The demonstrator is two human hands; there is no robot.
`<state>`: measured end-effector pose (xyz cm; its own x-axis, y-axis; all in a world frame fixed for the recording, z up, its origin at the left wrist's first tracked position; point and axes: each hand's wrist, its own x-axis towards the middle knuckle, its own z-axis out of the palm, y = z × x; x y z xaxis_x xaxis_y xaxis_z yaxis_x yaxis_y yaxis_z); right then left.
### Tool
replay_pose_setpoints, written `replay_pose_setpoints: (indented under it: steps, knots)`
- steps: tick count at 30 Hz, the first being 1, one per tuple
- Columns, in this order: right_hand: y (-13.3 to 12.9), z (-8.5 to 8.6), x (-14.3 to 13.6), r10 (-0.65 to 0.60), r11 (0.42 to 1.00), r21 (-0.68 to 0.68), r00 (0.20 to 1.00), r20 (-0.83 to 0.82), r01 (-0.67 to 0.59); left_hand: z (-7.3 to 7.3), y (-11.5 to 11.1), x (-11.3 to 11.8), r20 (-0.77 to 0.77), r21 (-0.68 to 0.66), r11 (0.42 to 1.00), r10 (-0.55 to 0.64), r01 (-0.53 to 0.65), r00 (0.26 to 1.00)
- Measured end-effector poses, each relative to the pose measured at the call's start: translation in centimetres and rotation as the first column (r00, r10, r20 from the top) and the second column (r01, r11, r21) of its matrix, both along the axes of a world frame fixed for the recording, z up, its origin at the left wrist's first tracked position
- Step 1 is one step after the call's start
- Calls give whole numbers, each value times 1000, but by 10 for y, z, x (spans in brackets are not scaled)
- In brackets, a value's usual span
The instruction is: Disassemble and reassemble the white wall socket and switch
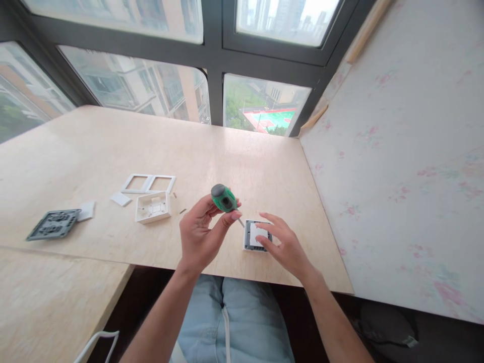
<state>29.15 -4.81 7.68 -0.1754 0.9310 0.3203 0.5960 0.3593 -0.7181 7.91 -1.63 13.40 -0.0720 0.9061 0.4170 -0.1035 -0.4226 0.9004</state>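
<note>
One left hand (pixel 200 233) is gripping a green-grey round-handled screwdriver (pixel 226 198); the spread right hand (pixel 284 244) is covering a square white-grey plastic box (pixel 253 235), best held steady.

Left hand (pixel 200 233) holding green screwdriver (pixel 226 200), right hand (pixel 284 243) at white-and-grey switch (pixel 253 235), wooden tabletop (pixel 196 156)

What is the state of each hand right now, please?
Left hand: closed, holding the green screwdriver.
Right hand: open, over the grey unit; contact unclear.
</note>
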Motion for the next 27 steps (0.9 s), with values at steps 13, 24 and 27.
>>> replay_pose_setpoints:
  steps: [13,24,27]
  knots:
    - [22,-28,-21,-162,966,-233,969,-185,117,-26,3,7,50,-98,993,-58,63,997]
    - [20,-38,-22,-196,962,-231,960,-202,148,-34,5,10,79,-130,988,-72,82,994]
    - [20,-40,-21,-201,961,-232,957,-211,150,-33,4,11,71,-130,988,-72,81,995]
